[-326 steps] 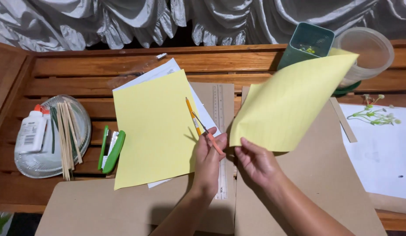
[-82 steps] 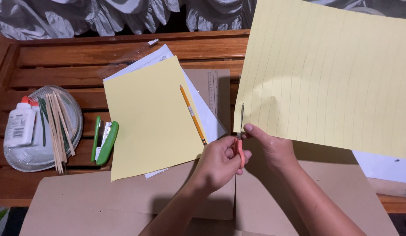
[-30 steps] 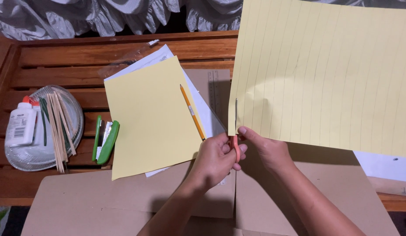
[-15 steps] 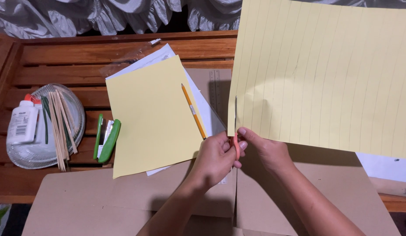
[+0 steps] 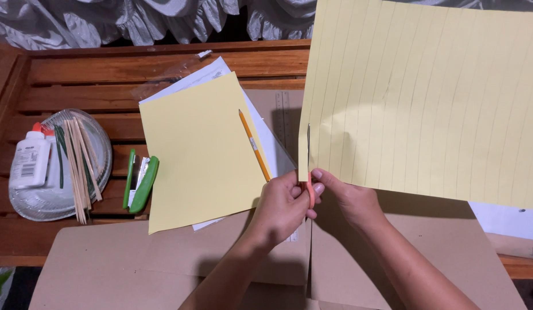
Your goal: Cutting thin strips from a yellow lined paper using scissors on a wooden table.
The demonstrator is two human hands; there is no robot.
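Note:
My left hand (image 5: 282, 206) grips a pair of scissors (image 5: 309, 172) with an orange handle. The blades point straight up into the lower left edge of a large yellow lined sheet (image 5: 427, 103). My right hand (image 5: 349, 198) pinches that sheet's bottom edge just right of the scissors and holds it up in the air, tilted toward me. The two hands touch each other at the cut. A narrow strip of the sheet lies left of the blades.
On the wooden slatted table (image 5: 105, 74) lie a plain yellow sheet (image 5: 203, 149) over white papers, a pencil (image 5: 255, 145), a green stapler (image 5: 142, 183), and a clear plate (image 5: 100, 143) with a glue bottle (image 5: 30, 163) and wooden sticks (image 5: 78, 166). Brown cardboard (image 5: 134, 258) covers the near edge.
The scissors have crept a little further up the lined sheet, which has shifted slightly left and closer. Both hands stay together at the cut.

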